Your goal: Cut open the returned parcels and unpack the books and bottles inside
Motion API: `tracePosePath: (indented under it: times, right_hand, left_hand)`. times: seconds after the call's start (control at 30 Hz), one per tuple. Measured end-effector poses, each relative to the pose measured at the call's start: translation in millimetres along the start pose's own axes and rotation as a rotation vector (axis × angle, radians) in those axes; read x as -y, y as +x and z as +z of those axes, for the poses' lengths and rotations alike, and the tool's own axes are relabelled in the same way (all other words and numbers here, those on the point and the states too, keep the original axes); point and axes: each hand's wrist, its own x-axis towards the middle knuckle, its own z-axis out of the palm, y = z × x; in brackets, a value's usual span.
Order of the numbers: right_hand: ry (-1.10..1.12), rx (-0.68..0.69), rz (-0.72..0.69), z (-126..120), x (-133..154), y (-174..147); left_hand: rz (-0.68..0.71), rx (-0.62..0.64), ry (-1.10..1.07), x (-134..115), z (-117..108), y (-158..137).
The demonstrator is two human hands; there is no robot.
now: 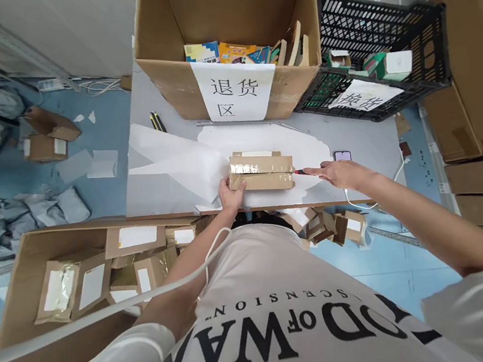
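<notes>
A small taped cardboard box [264,181] lies on the table in front of me, with a slit running along the middle of its taped top. My left hand [231,193] grips the box at its left end, thumb on the near side. In my right hand [333,173] is a box cutter [300,172] with a red part showing; its tip is at the right end of the slit. The fingers close around its handle, which is mostly hidden. A phone [342,156] lies just beyond my right hand.
Behind stands a large open carton [173,88] holding several books, beside a black plastic crate [393,104] with small boxes. Two yellow-black cutters [157,121] lie on the table [152,188]. A big carton [15,323] of parcels is at lower left; stacked cartons [482,181] stand right.
</notes>
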Motion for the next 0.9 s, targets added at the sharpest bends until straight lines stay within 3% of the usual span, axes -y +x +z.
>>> tracePosePath:
  times: [0.17,0.3,0.4,0.47,0.6,0.73,0.83,0.9]
  right_hand:
    - [-0.048,-0.039,-0.008,-1,-5,-34]
    - [0.091,-0.268,0.153,20,-23,-58]
    - [0.240,-0.380,0.439,65,-23,-32]
    - [0.329,-0.356,0.651,102,-12,0]
    - [0.456,-0.329,0.844,159,17,55]
    - [0.541,-0.406,0.914,180,33,72]
    - [0.589,-0.512,0.939,180,38,71]
    - [0.665,-0.608,0.879,175,43,67]
  left_hand:
    - [0.007,-0.022,0.032,-1,-1,0]
    - [-0.001,-0.020,0.011,-1,0,2]
    - [-0.017,-0.005,-0.014,-3,-1,3]
    - [-0.036,0.015,-0.023,-6,-4,3]
    - [-0.073,0.048,-0.026,-15,-12,0]
    - [-0.083,0.086,-0.005,-20,-19,-3]
    - [-0.070,0.091,0.004,-19,-22,-2]
    - [-0.054,0.096,0.011,-19,-22,-2]
